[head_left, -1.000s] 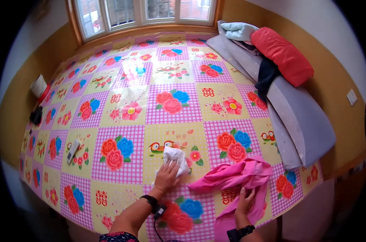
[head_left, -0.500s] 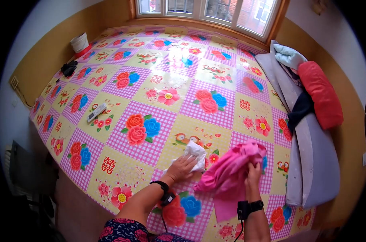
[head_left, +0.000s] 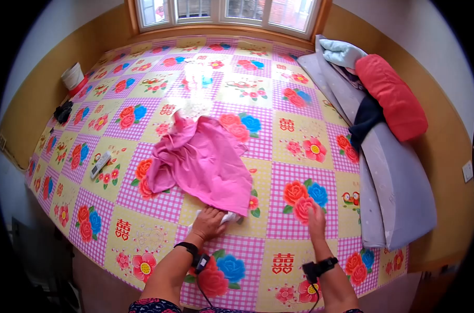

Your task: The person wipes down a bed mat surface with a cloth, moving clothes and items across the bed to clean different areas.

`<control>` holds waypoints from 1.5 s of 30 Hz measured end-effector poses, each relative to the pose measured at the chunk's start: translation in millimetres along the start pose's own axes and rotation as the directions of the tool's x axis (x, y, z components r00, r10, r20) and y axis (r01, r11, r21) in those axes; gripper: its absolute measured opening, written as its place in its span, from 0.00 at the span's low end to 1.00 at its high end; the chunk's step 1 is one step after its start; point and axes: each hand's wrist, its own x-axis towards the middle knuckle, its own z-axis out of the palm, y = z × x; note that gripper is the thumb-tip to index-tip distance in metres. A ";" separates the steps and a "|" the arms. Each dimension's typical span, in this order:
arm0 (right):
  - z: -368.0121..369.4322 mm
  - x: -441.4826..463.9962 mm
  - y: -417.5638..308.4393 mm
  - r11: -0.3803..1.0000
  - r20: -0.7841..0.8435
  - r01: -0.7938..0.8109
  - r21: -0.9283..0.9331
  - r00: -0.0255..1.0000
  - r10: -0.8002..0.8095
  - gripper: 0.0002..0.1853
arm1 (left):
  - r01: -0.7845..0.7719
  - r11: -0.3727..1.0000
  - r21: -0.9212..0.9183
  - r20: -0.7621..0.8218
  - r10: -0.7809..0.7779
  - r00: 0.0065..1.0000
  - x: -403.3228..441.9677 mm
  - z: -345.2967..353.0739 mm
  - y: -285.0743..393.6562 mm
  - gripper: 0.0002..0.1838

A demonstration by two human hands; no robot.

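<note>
A pink garment (head_left: 211, 161) lies crumpled and partly spread across the flowered cover, left of centre. Just below its lower edge, my left hand (head_left: 208, 224) presses down on a white cloth (head_left: 229, 218) with its fingers bent over it; part of the cloth is hidden under the hand and the garment. My right hand (head_left: 316, 221) is off to the right, apart from the garment, over a rose print. It holds nothing, and its fingers point forward, loosely apart. Each wrist wears a black band with a small device.
The shiny flowered cover (head_left: 310, 151) stretches to the window wall. A white remote control (head_left: 101, 164) lies on the left, with a black bundle (head_left: 63, 111) and a white bucket (head_left: 73, 77) beyond. A folded grey mattress (head_left: 404, 203) with a red roll (head_left: 391, 96) lines the right side.
My right hand has let go of the pink garment, which has moved left and away from me. The white cloth is now flatter under my left hand. The view has shifted right.
</note>
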 end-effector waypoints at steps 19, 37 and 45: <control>-113.0 -93.0 134.8 0.632 -0.259 -0.147 -0.761 0.962 -0.087 0.25 | 0.575 0.814 0.076 0.143 -0.580 0.802 118.8 81.6 -113.4 0.16; -114.4 -87.3 123.9 0.611 -0.211 -0.177 -0.772 0.977 0.017 0.26 | 0.176 0.969 -0.173 0.033 -0.173 0.984 367.3 223.4 45.3 0.18; -113.7 -92.1 129.2 0.621 -0.209 -0.185 -0.762 0.977 0.034 0.25 | -0.448 0.777 -0.442 0.306 0.600 0.739 272.0 192.0 277.0 0.26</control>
